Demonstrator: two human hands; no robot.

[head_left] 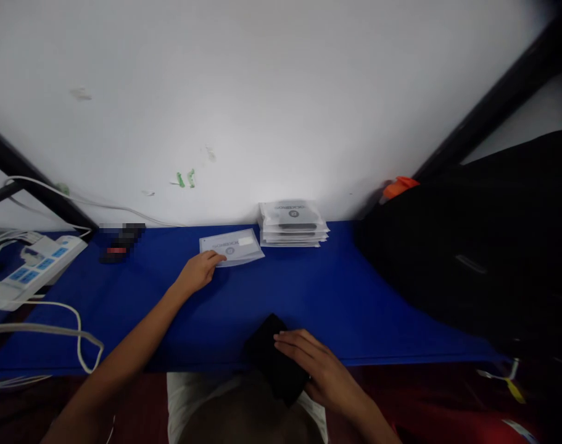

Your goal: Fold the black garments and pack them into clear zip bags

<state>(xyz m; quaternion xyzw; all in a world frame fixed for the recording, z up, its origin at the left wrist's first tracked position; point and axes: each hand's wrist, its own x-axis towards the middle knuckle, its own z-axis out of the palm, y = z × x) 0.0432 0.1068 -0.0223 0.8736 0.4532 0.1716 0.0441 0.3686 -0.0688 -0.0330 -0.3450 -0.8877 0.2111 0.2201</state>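
Note:
My left hand (201, 270) reaches out over the blue surface, its fingers closed on the near left edge of a frosted plastic bag (243, 248). The bag lies flat, with dark printed lettering, a round logo and a small white label. Close to my body, my right hand (324, 370) grips a folded black cloth (276, 361) at the table's front edge, fingers on top and the thumb hidden beneath. Right of the single bag stands a stack of similar packed bags (293, 225), with dark contents showing through.
A white power strip (40, 271) and loose white cables (79, 336) lie at the left of the blue table (336, 302). Behind them is a dark, pixelated object (123, 243). A large black fabric heap (475, 259) covers the right end, with an orange item (401, 186) behind it.

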